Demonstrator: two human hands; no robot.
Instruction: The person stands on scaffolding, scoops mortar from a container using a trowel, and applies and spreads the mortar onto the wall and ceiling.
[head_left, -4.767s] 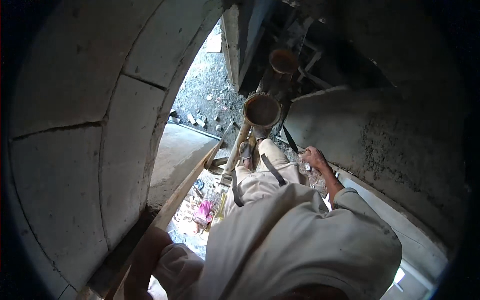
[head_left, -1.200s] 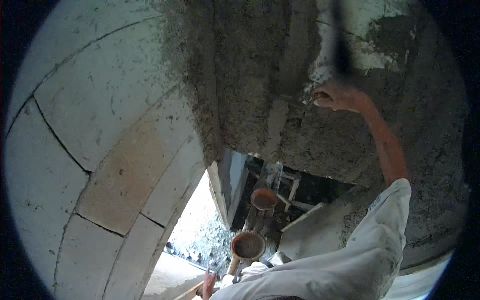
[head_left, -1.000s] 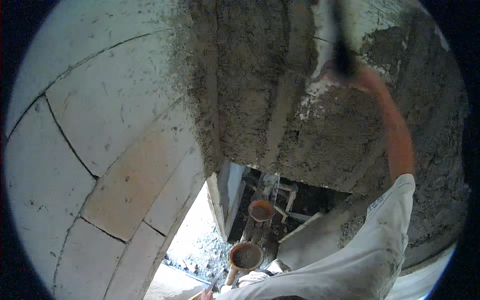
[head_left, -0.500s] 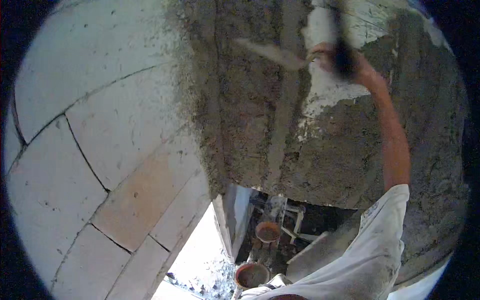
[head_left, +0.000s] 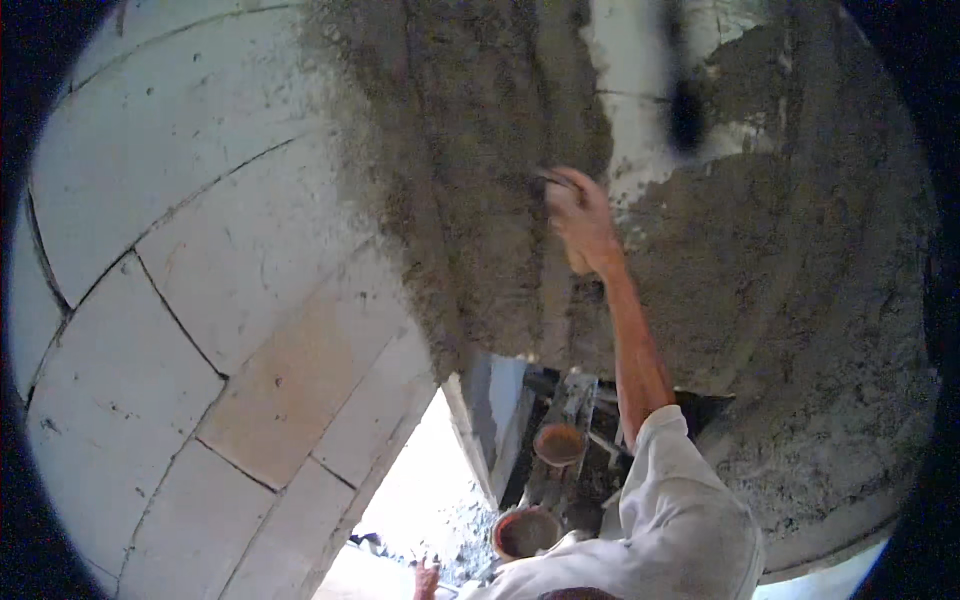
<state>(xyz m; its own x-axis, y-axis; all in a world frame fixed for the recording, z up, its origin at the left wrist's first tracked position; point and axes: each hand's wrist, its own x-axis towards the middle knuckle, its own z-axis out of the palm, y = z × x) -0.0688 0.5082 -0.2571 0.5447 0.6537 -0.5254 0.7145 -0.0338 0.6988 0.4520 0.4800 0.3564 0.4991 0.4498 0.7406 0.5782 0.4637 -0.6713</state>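
My right hand (head_left: pixel 582 222) is closed round the handle of a trowel, its arm stretched up from a pale sleeve. The trowel (head_left: pixel 550 177) is mostly hidden by the hand and blurred; only a thin dark part shows at the fingers. It is over a wall coated with wet grey-brown mortar (head_left: pixel 480 200). To the hand's upper right is a bare whitish patch (head_left: pixel 635 130) of wall. Low in the picture, a small hand, apparently my left hand (head_left: pixel 427 578), shows at the lower edge; its fingers are too small to make out.
Large pale blocks (head_left: pixel 220 290) with dark joints and one tan block (head_left: pixel 285 385) fill the left. Below, a bucket of mortar (head_left: pixel 527 532) and a smaller tub (head_left: pixel 559 444) stand by planks (head_left: pixel 575 400). A bright opening (head_left: pixel 420 480) shows rubble. A dark blurred shape (head_left: pixel 685 110) hangs upper right.
My right hand has moved left and down with the trowel, from the bare patch to the mortared strip. The trowel blade, seen before, is now mostly hidden. A hand has appeared at the lower edge.
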